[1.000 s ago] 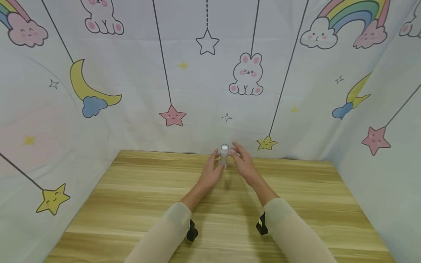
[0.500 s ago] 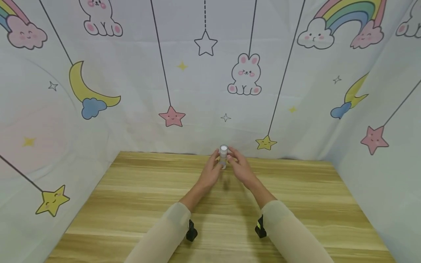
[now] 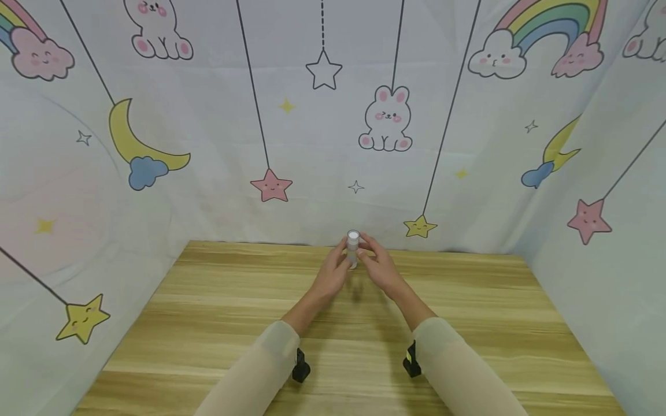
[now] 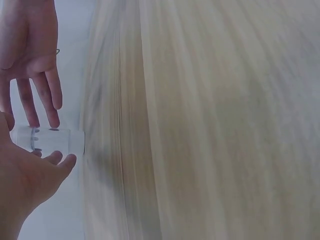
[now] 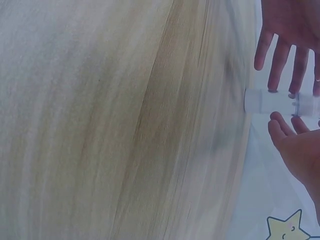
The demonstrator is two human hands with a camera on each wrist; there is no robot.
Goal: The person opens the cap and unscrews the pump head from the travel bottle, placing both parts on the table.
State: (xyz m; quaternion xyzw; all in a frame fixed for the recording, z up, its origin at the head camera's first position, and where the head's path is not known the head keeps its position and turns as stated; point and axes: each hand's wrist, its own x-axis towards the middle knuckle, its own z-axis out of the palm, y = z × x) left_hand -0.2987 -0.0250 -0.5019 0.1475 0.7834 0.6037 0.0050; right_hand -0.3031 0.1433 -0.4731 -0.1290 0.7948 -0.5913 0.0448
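A small clear bottle (image 3: 352, 245) with a pale round cap stands upright close to the back edge of the table, held between both hands. My left hand (image 3: 333, 273) grips it from the left; in the left wrist view this hand (image 4: 27, 175) has its fingertips along the bottle's side (image 4: 52, 142). My right hand (image 3: 381, 267) holds it from the right, thumb at the near side and fingers reaching behind. The right wrist view shows the bottle (image 5: 277, 102) lying across the picture, the right hand (image 5: 305, 150) below it and the left hand (image 5: 290, 35) above.
The wood-grain table (image 3: 359, 358) reaches back to a white cloth backdrop (image 3: 224, 214) printed with stars, moons and rabbits. Cloth also hangs along the left and right sides. A black wrist camera (image 3: 300, 367) sits on the left sleeve, another black camera (image 3: 412, 361) on the right.
My right hand has moved in from the right, and its thumb and fingers have closed onto the bottle. The left hand keeps its hold, and the bottle stays nearly in place.
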